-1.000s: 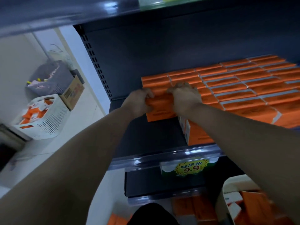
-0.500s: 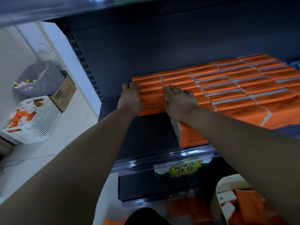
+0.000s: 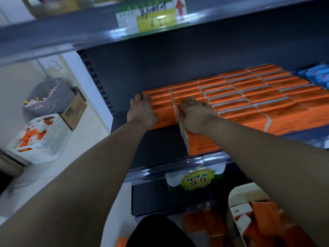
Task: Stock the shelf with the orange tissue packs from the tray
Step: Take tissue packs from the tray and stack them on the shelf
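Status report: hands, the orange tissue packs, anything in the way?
Left hand pressing the side of the leftmost orange rectangular tissue packs. Right hand flat on the packs beside it. Nothing in the way on the dark metal shelf.

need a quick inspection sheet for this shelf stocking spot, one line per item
surface: dark shelf, bare at the left front
job's things: orange packs in tight rows on the shelf; more lie in the tray at lower right
clutter: white basket of orange and white packs, grey basket and box at left
grippers: left hand flat on the leftmost column; right hand flat on the next one; no grip on any pack
cables: nothing seen
surroundings: blue packs right of the orange ones; 9.9 tag on the front rail; pale floor
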Motion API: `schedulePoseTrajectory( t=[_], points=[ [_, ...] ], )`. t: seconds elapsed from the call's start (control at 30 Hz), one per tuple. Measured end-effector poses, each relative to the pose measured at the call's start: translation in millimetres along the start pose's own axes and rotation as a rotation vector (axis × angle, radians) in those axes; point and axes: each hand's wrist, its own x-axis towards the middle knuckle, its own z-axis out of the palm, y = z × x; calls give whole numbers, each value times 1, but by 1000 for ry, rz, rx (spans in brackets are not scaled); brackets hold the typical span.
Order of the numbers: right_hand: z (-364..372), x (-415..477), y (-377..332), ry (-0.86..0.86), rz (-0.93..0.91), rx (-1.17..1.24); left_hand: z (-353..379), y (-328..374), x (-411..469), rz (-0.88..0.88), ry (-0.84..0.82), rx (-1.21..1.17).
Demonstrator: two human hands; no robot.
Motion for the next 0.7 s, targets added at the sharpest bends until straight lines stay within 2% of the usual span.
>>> schedulePoseTrajectory(
  t=[0.23,0.43,0.57,0.7],
  points=[
    [-17,-62,21,66,-39,-11,-26,43,-44,155,8,-38],
    [-17,-139,64,106,-3,-40,-17,104,-94,285,-1,-90],
    [-12,-194,101,76,63,-83,0,146,-129,358,-55,-70],
    [0,-245,148,5,128,-151,30,184,-165,475,-190,-53]
  ],
)
